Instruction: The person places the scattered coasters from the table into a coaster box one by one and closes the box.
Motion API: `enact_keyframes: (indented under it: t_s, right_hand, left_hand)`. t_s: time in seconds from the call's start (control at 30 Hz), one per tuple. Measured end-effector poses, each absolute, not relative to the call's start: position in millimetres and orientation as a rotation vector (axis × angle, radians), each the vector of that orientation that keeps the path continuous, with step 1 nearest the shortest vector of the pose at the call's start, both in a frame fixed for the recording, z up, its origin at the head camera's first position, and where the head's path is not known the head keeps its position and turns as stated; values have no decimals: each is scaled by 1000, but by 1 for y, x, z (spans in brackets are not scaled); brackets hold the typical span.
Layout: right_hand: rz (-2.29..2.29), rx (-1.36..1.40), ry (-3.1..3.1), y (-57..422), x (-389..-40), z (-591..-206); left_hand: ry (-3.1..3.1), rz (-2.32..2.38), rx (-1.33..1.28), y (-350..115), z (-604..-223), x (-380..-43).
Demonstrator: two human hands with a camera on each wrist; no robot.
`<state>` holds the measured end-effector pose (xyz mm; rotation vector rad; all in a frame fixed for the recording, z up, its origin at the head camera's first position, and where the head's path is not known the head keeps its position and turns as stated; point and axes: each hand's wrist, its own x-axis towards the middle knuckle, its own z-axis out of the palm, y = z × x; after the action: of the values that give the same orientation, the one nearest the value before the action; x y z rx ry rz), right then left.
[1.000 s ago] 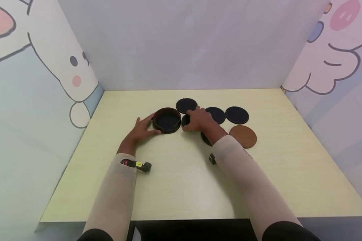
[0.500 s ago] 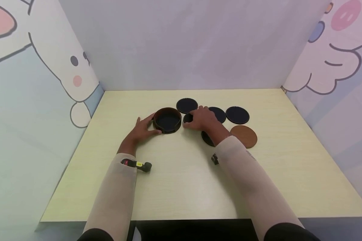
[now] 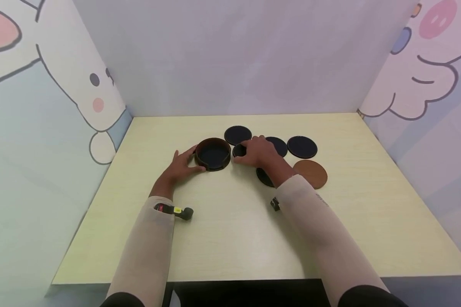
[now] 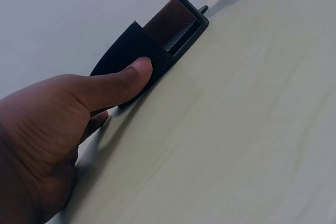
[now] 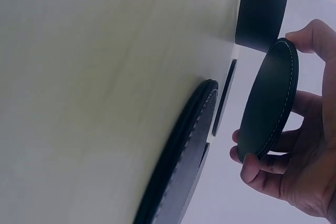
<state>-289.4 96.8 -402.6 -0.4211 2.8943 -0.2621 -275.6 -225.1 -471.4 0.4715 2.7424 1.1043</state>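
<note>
My left hand point(image 3: 181, 165) grips a round black coaster holder point(image 4: 118, 59) from its left side, thumb against the outer wall. The holder has a brown inner wall and a gap in its front; its inner floor looks black in the head view. Just to the right, my right hand point(image 3: 259, 152) holds a black coaster point(image 5: 269, 98) with pale edge stitching by its rim, between thumb and fingers. That coaster is tilted and raised off the table, close beside the holder. In the head view, the fingers hide part of it.
Several black coasters lie flat on the pale table point(image 3: 223, 238): one behind point(image 3: 237, 135), one at the right point(image 3: 302, 147), others partly under the right arm. A brown coaster point(image 3: 311, 173) lies right of the right wrist. Walls stand behind and at both sides.
My right hand has shifted slightly to the right with the coaster, opening a small gap from the holder in the head view. The left hand and holder stay in place.
</note>
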Motion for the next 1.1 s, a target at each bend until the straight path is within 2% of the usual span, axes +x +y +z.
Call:
enact_keyframes:
  t_s: [0.5,1.1]
  right_hand:
    - [-351,-406,2960,96,-287,-398]
    - [-381,-583,3061,69,-279,-394]
  left_hand:
    - [2748,1088,480,-225,-474,-277]
    - [2741,1081,453,-226,-473,-276]
